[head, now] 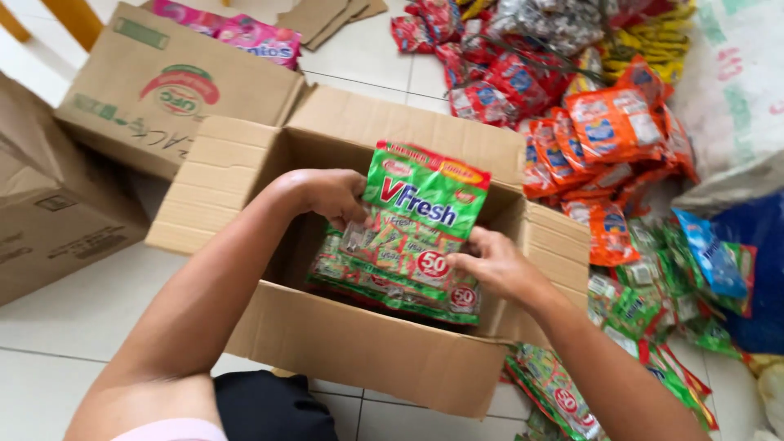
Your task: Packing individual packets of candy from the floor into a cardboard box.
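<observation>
An open brown cardboard box (pixel 343 339) stands on the tiled floor in front of me. Both hands hold a stack of green candy packs (pixel 412 224) with clear windows and red round labels, tilted inside the box opening. My left hand (pixel 331 196) grips the stack's left side near its top. The lower right edge of the stack is pinched by my right hand (pixel 494 265). The packs' lower ends rest down inside the box.
A second brown box (pixel 155 90) with pink packs (pixel 245 33) lies behind, another box (pixel 49 204) at the left. Orange packs (pixel 608 131), red packs (pixel 490 82), yellow packs (pixel 653 37) and green packs (pixel 645 310) are heaped at the right, beside a blue sack (pixel 759 261).
</observation>
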